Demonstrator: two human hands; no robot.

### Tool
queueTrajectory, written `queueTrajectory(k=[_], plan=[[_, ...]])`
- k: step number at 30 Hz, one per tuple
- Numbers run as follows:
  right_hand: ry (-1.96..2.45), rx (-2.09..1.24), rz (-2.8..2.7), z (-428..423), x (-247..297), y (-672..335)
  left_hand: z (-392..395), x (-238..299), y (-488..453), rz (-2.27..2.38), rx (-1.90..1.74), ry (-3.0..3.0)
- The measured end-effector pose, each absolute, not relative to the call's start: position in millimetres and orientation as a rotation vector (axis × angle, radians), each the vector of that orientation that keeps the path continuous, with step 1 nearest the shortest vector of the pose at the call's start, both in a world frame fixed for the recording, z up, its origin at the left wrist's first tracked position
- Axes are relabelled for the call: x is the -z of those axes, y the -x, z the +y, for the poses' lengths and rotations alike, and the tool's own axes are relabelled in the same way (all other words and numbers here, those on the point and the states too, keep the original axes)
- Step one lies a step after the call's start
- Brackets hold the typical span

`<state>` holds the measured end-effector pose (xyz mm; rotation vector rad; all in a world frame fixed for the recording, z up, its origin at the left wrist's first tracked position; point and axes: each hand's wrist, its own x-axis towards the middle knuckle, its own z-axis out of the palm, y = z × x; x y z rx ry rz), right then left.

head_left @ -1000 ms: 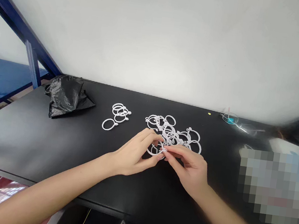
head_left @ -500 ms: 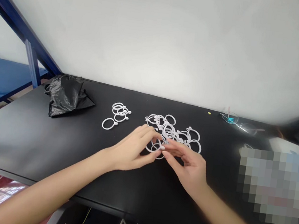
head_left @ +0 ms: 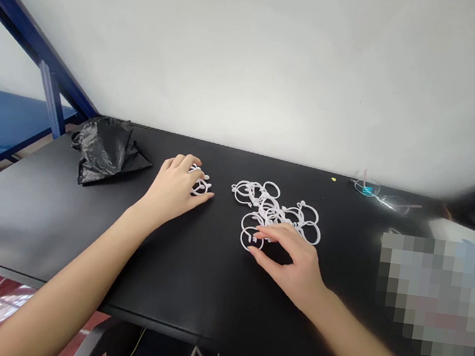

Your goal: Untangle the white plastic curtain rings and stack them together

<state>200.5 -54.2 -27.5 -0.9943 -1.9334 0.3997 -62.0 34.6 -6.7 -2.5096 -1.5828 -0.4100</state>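
Note:
White curtain rings, each with a small knob, lie in two groups on the black table. Over the small left group is my left hand, thumb and fingers apart, covering part of those rings. My right hand hovers at the near edge of the larger tangled pile. Its thumb and forefinger are spread beside the nearest ring, with nothing visible held between them.
A crumpled black plastic bag lies at the back left. Eyeglasses rest at the back right, near a small yellow bit. A pale wall stands behind the table, and a blue metal frame rises at left.
My left hand has moved left from the large pile with a ring, over to the small group, where its fingers are now apart. My right hand has stayed near the pile, its fingers parted.

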Motion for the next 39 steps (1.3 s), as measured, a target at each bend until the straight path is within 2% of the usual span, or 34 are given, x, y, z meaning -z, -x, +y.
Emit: queueTrajectory(k=[6,10,14,19,31,39], plan=[[0.989,-0.409,-2.126,-53,33,-202,37,9,68,-1.63,0.332,2.471],[0.979,-0.416,-2.175,-54,32,-201,35,7,61,-1.593,0.543,2.476],[0.948,-0.42,-2.189,-55,30,-198,21,7,39,-1.333,0.868,2.871],[0.913,-0.44,-2.184,-56,27,-197,2,13,18,-1.029,0.799,3.345],[0.988,-0.472,-2.234,-54,24,-202,15,5,34,-1.289,0.699,3.646],[1.017,-0.49,-2.252,-55,26,-203,19,2,38,-1.536,0.797,3.926]])
